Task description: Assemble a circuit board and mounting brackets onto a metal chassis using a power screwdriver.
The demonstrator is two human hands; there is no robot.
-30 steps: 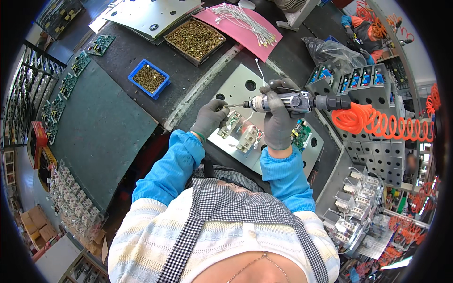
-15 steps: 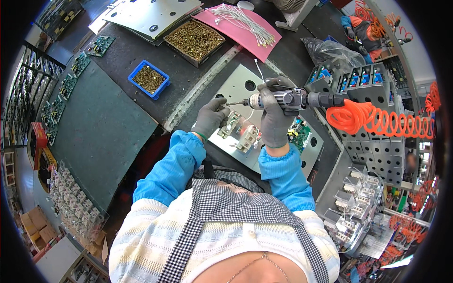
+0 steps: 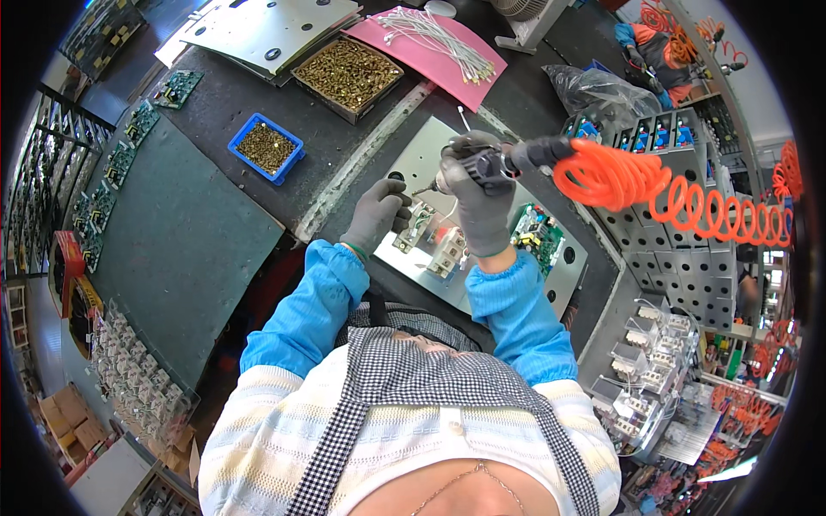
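My right hand [image 3: 482, 211], in a grey glove, is wrapped round an air screwdriver [image 3: 492, 167] whose rear end joins a coiled orange hose [image 3: 602, 175]. The tool's thin bit points left and down toward a silver metal panel [image 3: 430, 142]. Close to the bit tip, my gloved left hand [image 3: 377, 215] has its fingers curled together; whatever they may pinch is too small to make out. On the panel sit a white terminal block [image 3: 449, 252], a second pale block with wires [image 3: 416, 227] beside my left fingers, and a green circuit board [image 3: 539, 241] right of my right wrist.
Brass-coloured screws fill a blue tray [image 3: 266, 150] and a cardboard box [image 3: 348, 76]. White cables [image 3: 439, 41] lie on a pink sheet [image 3: 492, 79]. Metal housings [image 3: 680, 215] are stacked at the right, above white block assemblies [image 3: 658, 361]. A co-worker [image 3: 662, 60] is at the far right.
The screwdriver has swung round, its rear coming closer and its hose shifting left. My right hand has moved slightly left and up; my left fingers have drawn back a little from the bit.
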